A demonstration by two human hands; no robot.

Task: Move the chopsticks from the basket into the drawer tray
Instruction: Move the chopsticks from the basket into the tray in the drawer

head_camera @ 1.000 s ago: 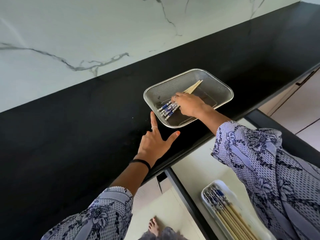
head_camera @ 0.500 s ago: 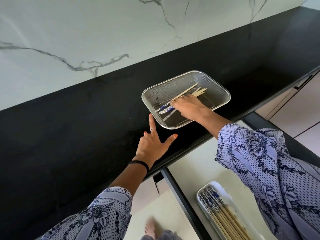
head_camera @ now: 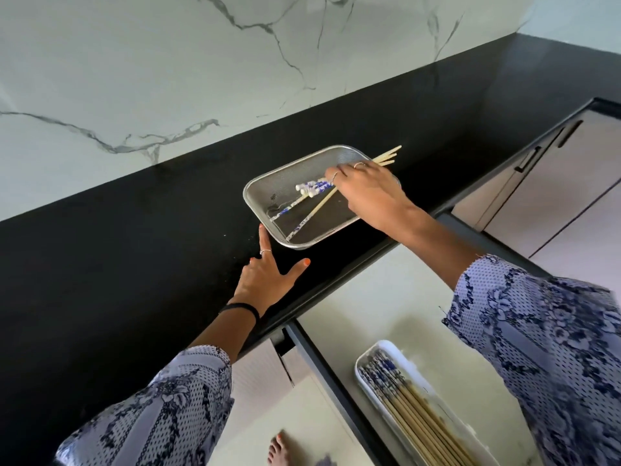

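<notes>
White marble with thin grey lines covers the wall [head_camera: 134,62], and below it runs a long, smooth black counter [head_camera: 117,250]. On the counter sits a shiny metal mesh basket [head_camera: 268,186], shaped like a box with round corners.

The right hand [head_camera: 366,190] is over the basket. Its fingers are curled round a bunch of chopsticks [head_camera: 316,188] and lift it up off the mesh. The sticks are thin and made of pale wood, with blue and white patterned ends. Their plain tips poke out past the far rim of the basket. Two more loose chopsticks [head_camera: 302,213] lie slanted inside the basket, with one end of each down on the mesh.

The left hand [head_camera: 265,280] lies flat on the counter with its fingers spread out, holding nothing. One fingertip is just beside the basket's near corner.

Lower down, a pale drawer [head_camera: 386,297] is pulled open. Inside it is a long white tray [head_camera: 396,348] with round ends, filled with many more chopsticks lying side by side. Both sleeves [head_camera: 554,348] are soft cloth with a blue flower print.
</notes>
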